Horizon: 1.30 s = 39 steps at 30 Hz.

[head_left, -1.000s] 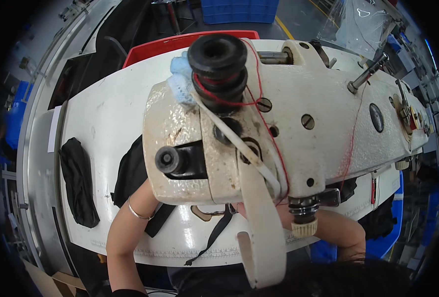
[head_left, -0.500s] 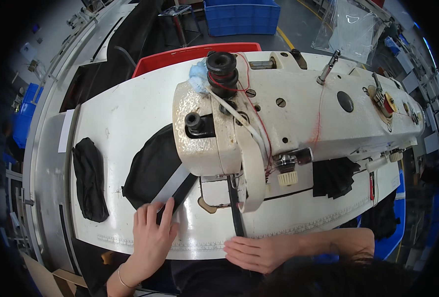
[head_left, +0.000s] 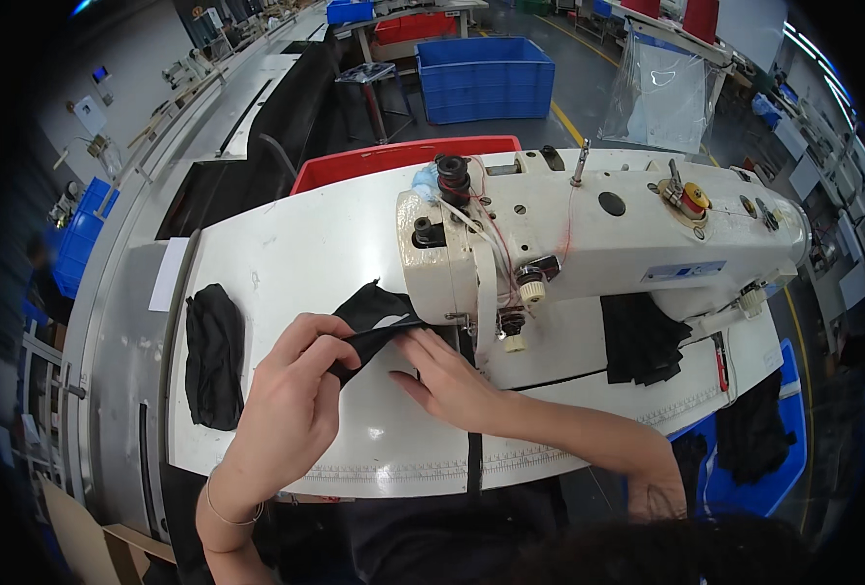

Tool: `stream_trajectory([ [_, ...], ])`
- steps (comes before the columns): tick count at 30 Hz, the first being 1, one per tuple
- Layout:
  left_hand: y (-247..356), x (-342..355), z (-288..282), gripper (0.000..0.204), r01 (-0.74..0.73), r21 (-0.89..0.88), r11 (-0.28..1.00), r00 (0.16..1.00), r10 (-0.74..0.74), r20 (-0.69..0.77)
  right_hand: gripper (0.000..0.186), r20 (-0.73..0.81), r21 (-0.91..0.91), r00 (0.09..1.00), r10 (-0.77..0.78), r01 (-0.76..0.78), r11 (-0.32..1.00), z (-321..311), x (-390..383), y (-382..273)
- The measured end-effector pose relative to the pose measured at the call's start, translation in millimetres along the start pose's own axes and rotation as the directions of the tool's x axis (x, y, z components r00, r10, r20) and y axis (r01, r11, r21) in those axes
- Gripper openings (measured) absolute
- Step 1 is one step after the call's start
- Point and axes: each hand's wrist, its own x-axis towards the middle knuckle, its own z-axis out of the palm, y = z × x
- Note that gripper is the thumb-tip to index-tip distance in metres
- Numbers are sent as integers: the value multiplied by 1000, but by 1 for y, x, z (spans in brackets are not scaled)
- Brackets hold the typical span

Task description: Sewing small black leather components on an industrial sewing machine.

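Observation:
My left hand [head_left: 298,390] is closed on the near-left edge of a black fabric piece [head_left: 372,304], lifting it in a fold above the white table. A small pale patch, part of a strip, shows on the folded cloth. Reaching in from the right, my right hand [head_left: 449,385] has its fingers stretched out against the cloth's right end, with the thumb apart. Just beyond these fingers is the head of a white sewing machine [head_left: 589,249], threaded with red thread. The needle area is mostly hidden.
A black cloth bundle [head_left: 214,356] lies at the table's left, and pleated black fabric [head_left: 640,336] under the machine arm. A red-handled tool [head_left: 720,363] is near the right edge. A red bin [head_left: 393,159] stands behind; a blue bin [head_left: 793,429] holds dark cloth at right.
My left hand has lifted and folded the black fabric, which lay flat with its pale strip exposed. My right hand has moved from the table's front edge up to the cloth. The view has shifted.

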Motion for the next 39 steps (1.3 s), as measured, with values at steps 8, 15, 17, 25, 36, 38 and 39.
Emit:
stream_trajectory([
  [8, -15, 17, -15, 29, 55, 76, 996, 998, -56, 17, 27, 54, -100, 992, 113, -107, 989, 19, 1, 35],
  [15, -57, 35, -27, 28, 153, 159, 975, 978, -173, 117, 26, 159, -459, 987, 15, 61, 886, 6, -9, 25],
  [17, -75, 34, -17, 22, -38, 556, 830, 995, -21, 99, 25, 185, -87, 982, -23, 40, 995, -2, -9, 17],
  [25, -83, 16, 62, 26, -174, 44, 984, 890, 139, 434, 17, 195, 113, 975, 102, -126, 985, -25, -16, 22],
  [36, -54, -3, 85, 23, -294, 219, 930, 955, 292, 41, 16, 111, -148, 990, 82, -65, 987, -23, -31, 13],
  [38, -57, -15, 81, 19, -152, 108, 982, 985, 142, 95, 18, 88, -185, 995, 43, -26, 982, -27, -32, 0],
  [39, -62, -17, 76, 17, -89, 122, 989, 991, 76, 107, 18, 88, -185, 995, 43, -26, 982, -30, -38, -3],
])
